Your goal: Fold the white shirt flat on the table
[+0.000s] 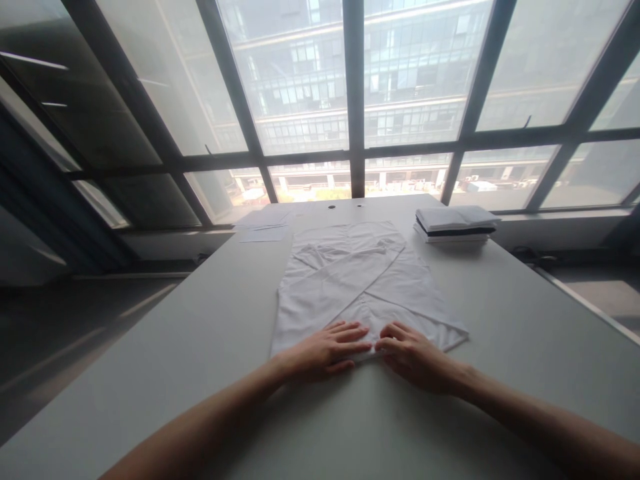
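A white shirt lies spread on the table, its sleeves crossed over the body and creases running through the cloth. Across its near edge my left hand rests flat with the fingers stretched out. Just to the right, my right hand has its fingers curled and pressed together at the same edge, gripping the cloth there. The fingertips of both hands are close together. The right thumb is mostly hidden.
A white table reaches toward tall windows. A stack of folded clothes, white with a dark layer, stands at the far right. White sheets of paper lie at the far left. Two small round holes are near the far edge.
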Tool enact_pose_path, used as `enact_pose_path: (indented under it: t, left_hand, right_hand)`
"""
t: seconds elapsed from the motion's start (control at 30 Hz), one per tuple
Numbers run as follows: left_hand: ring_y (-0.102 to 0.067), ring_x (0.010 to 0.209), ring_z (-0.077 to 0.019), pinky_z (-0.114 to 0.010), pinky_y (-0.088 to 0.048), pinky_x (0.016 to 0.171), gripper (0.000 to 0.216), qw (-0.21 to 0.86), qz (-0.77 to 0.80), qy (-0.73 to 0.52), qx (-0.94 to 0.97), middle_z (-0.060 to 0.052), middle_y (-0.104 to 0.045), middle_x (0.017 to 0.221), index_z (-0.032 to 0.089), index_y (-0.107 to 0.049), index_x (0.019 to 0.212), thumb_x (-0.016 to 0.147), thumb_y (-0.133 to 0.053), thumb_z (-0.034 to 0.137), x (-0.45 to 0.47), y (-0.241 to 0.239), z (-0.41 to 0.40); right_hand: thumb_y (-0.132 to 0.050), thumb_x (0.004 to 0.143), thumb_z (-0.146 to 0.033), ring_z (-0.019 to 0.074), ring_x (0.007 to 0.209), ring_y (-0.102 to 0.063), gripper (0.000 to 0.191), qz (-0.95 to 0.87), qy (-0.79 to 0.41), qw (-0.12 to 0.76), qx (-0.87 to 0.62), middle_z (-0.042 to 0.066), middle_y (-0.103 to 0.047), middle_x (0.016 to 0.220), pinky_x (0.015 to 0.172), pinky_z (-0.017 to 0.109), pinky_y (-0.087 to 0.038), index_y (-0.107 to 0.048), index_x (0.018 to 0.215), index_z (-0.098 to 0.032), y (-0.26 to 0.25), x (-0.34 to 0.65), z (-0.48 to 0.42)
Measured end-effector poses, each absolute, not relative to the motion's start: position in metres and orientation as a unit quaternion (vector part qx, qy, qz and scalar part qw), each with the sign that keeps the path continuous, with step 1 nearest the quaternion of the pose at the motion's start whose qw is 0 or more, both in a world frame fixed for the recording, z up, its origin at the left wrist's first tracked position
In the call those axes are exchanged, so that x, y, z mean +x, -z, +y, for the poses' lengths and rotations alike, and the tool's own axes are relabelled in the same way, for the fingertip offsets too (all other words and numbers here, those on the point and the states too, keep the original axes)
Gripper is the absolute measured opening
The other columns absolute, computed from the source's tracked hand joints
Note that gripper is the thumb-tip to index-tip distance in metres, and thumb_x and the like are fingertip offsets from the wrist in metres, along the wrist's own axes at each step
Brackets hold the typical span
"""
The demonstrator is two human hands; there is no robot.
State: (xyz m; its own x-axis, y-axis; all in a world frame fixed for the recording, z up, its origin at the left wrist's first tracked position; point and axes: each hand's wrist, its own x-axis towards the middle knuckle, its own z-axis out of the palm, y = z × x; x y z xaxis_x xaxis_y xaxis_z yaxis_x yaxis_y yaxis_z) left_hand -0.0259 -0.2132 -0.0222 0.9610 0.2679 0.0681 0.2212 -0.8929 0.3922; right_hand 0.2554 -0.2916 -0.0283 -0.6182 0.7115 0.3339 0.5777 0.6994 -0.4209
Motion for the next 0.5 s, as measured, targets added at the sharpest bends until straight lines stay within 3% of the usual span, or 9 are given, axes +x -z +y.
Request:
enact_pose_path:
  t: [0.13, 0.33, 0.5]
  left_hand:
    - [-0.024, 0.154, -0.0278, -0.048, -0.019, 0.127, 0.054, 0.191, 0.127, -0.053, 0.972, 0.0, -0.027, 0.167, 0.039, -0.033, 0.159, 0.107, -0.044, 0.044, -0.0262, 0.0211, -0.2139]
    - [-0.007, 0.156, -0.0292, -0.05, -0.008, 0.127, 0.065, 0.191, 0.119, -0.006, 0.974, -0.001, -0.01, 0.17, 0.035, -0.018, 0.164, 0.106, -0.037, 0.057, -0.0262, 0.0183, -0.2144]
    - [-0.01, 0.157, -0.028, -0.049, -0.011, 0.128, 0.065, 0.205, 0.118, -0.022, 0.971, -0.001, -0.016, 0.17, 0.033, -0.02, 0.164, 0.106, -0.034, 0.058, -0.0266, 0.0135, -0.2157]
  right_hand:
    - [-0.053, 0.095, -0.012, 0.0214, 0.099, -0.056, 0.023, -0.893, -0.142, 0.222, -0.366, 0.008, -0.062, 0.103, 0.087, 0.034, -0.05, -0.065, 0.111, -0.023, 0.0253, 0.2557, -0.2902]
    - [-0.054, 0.095, -0.014, 0.0228, 0.101, -0.054, 0.027, -0.897, -0.141, 0.21, -0.363, 0.008, -0.061, 0.106, 0.089, 0.037, -0.05, -0.064, 0.119, -0.023, 0.0269, 0.2589, -0.2899]
    - [-0.058, 0.095, -0.02, 0.0243, 0.103, -0.054, 0.033, -0.904, -0.129, 0.188, -0.361, 0.009, -0.061, 0.11, 0.091, 0.039, -0.05, -0.061, 0.128, -0.024, 0.026, 0.2612, -0.2903]
